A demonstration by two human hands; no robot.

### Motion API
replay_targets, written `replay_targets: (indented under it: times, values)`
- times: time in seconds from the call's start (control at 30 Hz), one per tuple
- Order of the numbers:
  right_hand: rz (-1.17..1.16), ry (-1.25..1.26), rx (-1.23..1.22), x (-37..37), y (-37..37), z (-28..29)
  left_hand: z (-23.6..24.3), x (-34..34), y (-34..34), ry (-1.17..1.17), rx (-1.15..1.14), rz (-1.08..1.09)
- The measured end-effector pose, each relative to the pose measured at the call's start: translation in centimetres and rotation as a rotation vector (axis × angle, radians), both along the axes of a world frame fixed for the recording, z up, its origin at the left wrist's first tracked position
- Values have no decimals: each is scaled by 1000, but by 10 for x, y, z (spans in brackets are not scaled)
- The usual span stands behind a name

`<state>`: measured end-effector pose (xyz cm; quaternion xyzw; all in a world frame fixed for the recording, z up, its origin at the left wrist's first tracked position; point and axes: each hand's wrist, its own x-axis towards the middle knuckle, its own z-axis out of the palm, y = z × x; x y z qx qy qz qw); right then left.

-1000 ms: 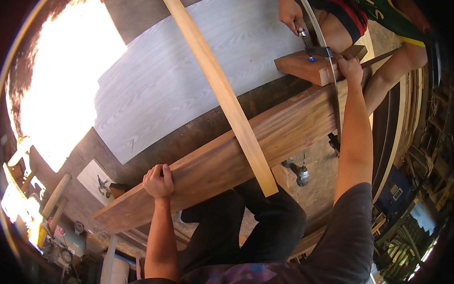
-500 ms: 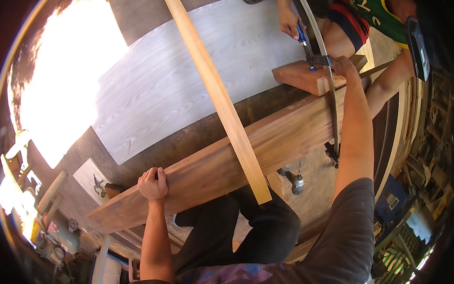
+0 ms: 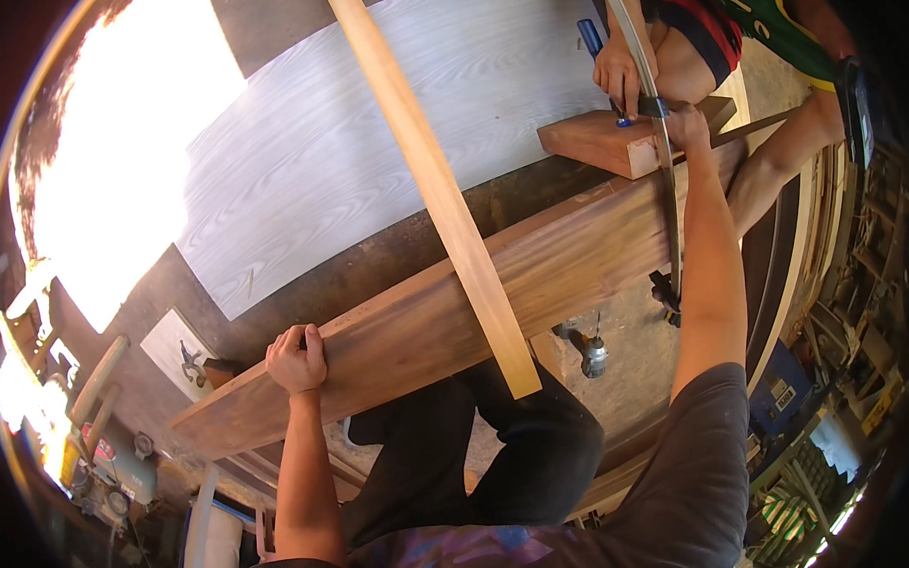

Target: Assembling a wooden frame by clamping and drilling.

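A wide brown plank [image 3: 396, 336] lies on edge at a slant in front of me. My left hand [image 3: 297, 360] is closed over its upper edge near the left end. At the plank's right part, a long bar clamp [image 3: 669, 191] spans its face, with a reddish wooden block [image 3: 600, 144] under its screw pad. My right hand [image 3: 686, 129] is closed at the clamp's upper jaw, its fingertips partly hidden behind the bar. Another person's hand [image 3: 619, 76] is at the clamp's screw, below the blue handle [image 3: 589, 37]. A light wooden strip [image 3: 442, 199] lies across the plank.
A pale wood-grain sheet [image 3: 300, 159] covers the floor beyond the plank. A drill [image 3: 593, 357] is on the floor under the plank's near side. Small clamps [image 3: 192, 363] rest on a white board at left. Boards and a blue box [image 3: 782, 393] are at right.
The other person's hand has slid from the blue handle down to the screw near the jaw. The handle now points further up and left. My hands keep their holds; the view shifts slightly.
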<state>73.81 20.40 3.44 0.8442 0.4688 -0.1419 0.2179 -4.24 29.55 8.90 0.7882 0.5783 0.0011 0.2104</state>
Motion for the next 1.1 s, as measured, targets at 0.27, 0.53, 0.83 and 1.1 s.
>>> replay_targets:
  times: [0.27,0.53,0.83,1.1]
  values:
    - [66,-68,-25,-1,-3,-17,3,-7,0,38,20,-8]
    - [-314,-19,139,-42,-5,28,-1,-4,-3,53,24,-10]
    - [-323,79,413,-65,-32,65,2,3,-10,106,-7,49]
    - [-309,-53,693,-126,-109,145,19,10,-14,150,5,82]
